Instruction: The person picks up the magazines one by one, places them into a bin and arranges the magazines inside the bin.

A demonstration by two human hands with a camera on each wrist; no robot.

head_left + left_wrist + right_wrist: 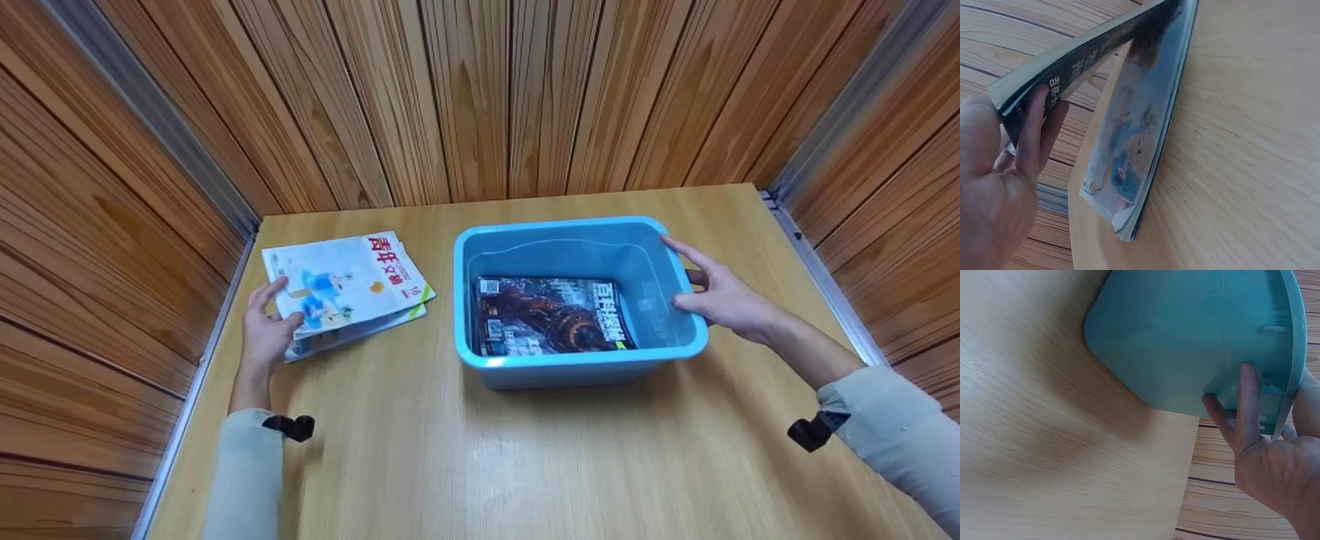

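A light wooden table [420, 465] with a fine, even grain is set in a narrow booth, closed in on the left, right and far sides by walls of vertical wooden planks [480, 97] in a warm reddish brown; grey metal strips [150, 105] run down the two far corners and along the table's side edges. On the left part of the table a small stack of magazines [349, 289] is laid, the top one showing a white and blue cover with red characters. The top magazine is gripped at its near left corner by the left hand [264, 326], the thumb on the cover and the fingers curled under the edge; in the left wrist view that magazine [1081, 62] is seen lifted at an angle off the one below it [1129, 152], which lies flat on the wood. Right of centre a blue plastic bin [577, 360] is stood on the table, well apart from the stack. A dark-covered magazine [551, 315] is laid flat on its floor. The bin's right rim is held by the right hand [724, 296], the thumb over the top edge and the fingers [1247, 405] pressed against the outer wall beneath the lip, only partly bent. Pale sleeves [892, 427] are worn on both forearms, each with a small black camera mount [814, 431] at the wrist.
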